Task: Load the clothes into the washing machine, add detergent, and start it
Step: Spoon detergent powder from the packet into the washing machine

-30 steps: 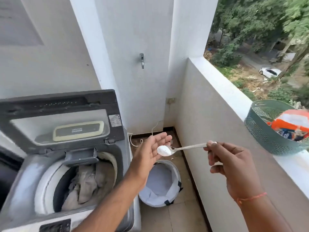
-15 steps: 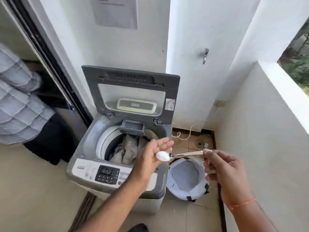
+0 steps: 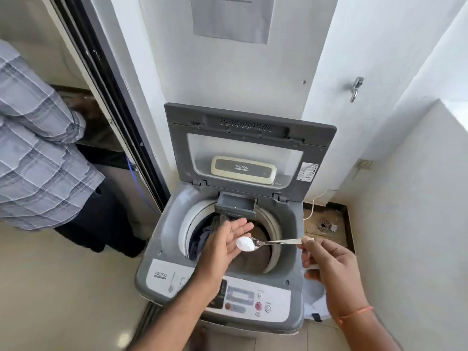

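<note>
Now shifted over the washing machine (image 3: 162,239) drum, off from above the white laundry bag (image 3: 312,298). Left hand (image 3: 225,245) open, palm cupped beside spoon (image 3: 274,242) bowl heaped with white detergent (image 3: 245,243). Clothes (image 3: 202,239) inside drum, lid (image 3: 249,150) raised. Right hand (image 3: 329,264) pinching spoon handle.

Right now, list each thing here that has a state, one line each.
Lid: open, standing upright.
Detergent drawer: pulled out over the drum.
Drum: loaded with clothes.
Spoon: heaped with white powder, level over the drum.
Right hand: shut on the spoon's handle.
Left hand: open, cupped beside the spoon's bowl.
Display: too blurred to tell.
</note>
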